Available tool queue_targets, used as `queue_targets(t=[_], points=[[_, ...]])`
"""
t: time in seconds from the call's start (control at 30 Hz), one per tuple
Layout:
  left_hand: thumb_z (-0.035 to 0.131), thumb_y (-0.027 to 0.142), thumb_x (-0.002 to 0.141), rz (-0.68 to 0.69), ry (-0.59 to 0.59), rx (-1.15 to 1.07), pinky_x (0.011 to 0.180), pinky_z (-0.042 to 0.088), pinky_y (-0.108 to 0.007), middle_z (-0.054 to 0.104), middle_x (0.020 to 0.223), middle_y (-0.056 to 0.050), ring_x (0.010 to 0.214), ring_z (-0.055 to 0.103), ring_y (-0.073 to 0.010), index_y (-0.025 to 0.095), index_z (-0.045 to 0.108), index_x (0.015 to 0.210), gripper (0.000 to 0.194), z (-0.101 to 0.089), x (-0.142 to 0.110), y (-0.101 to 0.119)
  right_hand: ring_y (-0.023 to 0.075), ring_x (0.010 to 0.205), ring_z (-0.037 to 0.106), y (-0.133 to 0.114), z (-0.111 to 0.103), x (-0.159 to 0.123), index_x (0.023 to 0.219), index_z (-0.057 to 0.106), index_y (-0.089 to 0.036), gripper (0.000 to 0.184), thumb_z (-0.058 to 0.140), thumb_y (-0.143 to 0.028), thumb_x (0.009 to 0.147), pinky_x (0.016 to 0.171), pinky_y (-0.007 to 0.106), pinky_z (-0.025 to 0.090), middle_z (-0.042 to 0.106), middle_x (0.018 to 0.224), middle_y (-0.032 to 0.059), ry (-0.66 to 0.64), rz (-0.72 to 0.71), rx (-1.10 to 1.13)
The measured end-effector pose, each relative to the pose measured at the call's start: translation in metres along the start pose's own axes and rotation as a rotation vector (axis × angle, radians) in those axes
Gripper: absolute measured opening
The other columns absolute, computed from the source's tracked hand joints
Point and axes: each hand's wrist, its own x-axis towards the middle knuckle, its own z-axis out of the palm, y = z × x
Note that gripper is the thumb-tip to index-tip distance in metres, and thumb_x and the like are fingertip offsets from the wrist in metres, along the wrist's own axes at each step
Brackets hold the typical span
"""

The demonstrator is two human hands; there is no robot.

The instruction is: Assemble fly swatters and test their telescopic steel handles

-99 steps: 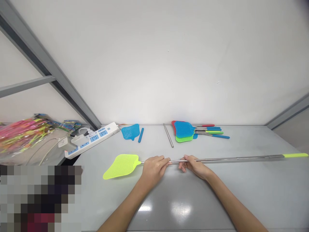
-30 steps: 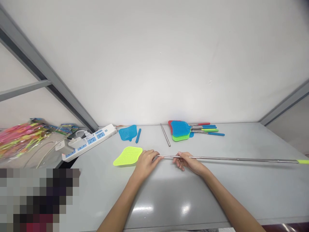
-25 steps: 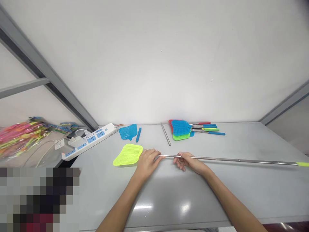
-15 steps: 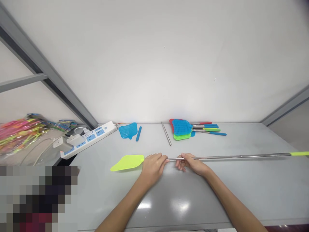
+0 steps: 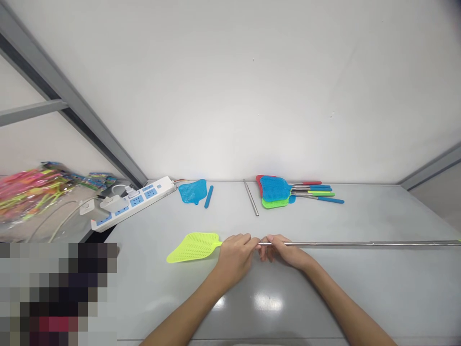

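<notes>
A telescopic fly swatter [image 5: 194, 247] with a yellow-green mesh head lies across my view, its metal rod drawn out long toward the right edge. My left hand [image 5: 237, 254] is closed around the rod just beside the head. Close to it, my right hand [image 5: 283, 250] grips the same rod, thumb on top and fingers curled below. Only a sliver of the green handle shows at the far right. Beyond my hands, a bare metal rod [image 5: 251, 198] rests on the table. Left of that rod lie a blue swatter head [image 5: 193, 191] and a blue handle [image 5: 209, 197].
A stack of blue, green and red fly swatters [image 5: 275, 188] lies near the wall. At the left, a white power strip [image 5: 135, 204] carries plugs and cables. Bagged colourful items [image 5: 32, 194] sit beyond a grey frame post [image 5: 79, 103]. The grey table [image 5: 378, 288] extends to the right.
My hands have come closer together, the right now almost touching the left. The swatter sits slightly lower and farther right in view, its handle mostly out of frame. The view has shifted slightly.
</notes>
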Motion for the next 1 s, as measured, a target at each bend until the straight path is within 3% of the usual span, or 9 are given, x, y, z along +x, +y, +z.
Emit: queue_targets(t=[0.27, 0.6, 0.8, 1.0], points=[[0.032, 0.020, 0.082, -0.004, 0.000, -0.010, 0.055, 0.029, -0.026, 0.050, 0.062, -0.001, 0.060, 0.046, -0.0125, 0.020, 0.052, 0.070, 0.023, 0.003, 0.000, 0.005, 0.0117, 0.053, 0.045, -0.002, 0.006, 0.001, 0.057, 0.049, -0.016, 0.048, 0.018, -0.040, 0.084, 0.054, 0.025, 0.037, 0.054, 0.061, 0.0023, -0.001, -0.013, -0.085], [0.030, 0.023, 0.083, -0.025, -0.012, -0.041, 0.059, 0.030, -0.026, 0.051, 0.063, 0.000, 0.063, 0.046, -0.0131, 0.020, 0.050, 0.070, 0.024, -0.001, 0.003, 0.005, 0.0097, 0.044, 0.043, 0.004, 0.002, 0.005, 0.061, 0.054, -0.015, 0.047, 0.023, -0.042, 0.083, 0.050, 0.025, 0.037, 0.053, 0.060, 0.0015, 0.046, 0.056, -0.118], [0.030, 0.028, 0.084, -0.085, 0.030, -0.215, 0.066, 0.034, -0.026, 0.054, 0.076, -0.001, 0.072, 0.048, -0.0134, 0.021, 0.052, 0.085, 0.023, -0.008, 0.006, 0.007, 0.0088, 0.042, 0.041, 0.005, 0.004, 0.006, 0.063, 0.053, -0.015, 0.044, 0.027, -0.046, 0.081, 0.044, 0.023, 0.034, 0.050, 0.059, 0.0009, 0.100, 0.052, -0.109], [0.029, 0.023, 0.084, -0.065, 0.060, -0.351, 0.071, 0.037, -0.027, 0.055, 0.081, -0.002, 0.077, 0.049, -0.0133, 0.020, 0.052, 0.086, 0.024, -0.011, 0.007, 0.009, 0.0088, 0.044, 0.041, 0.002, 0.005, 0.005, 0.063, 0.052, -0.015, 0.043, 0.029, -0.047, 0.080, 0.044, 0.023, 0.034, 0.047, 0.057, 0.0001, 0.089, 0.053, -0.138]])
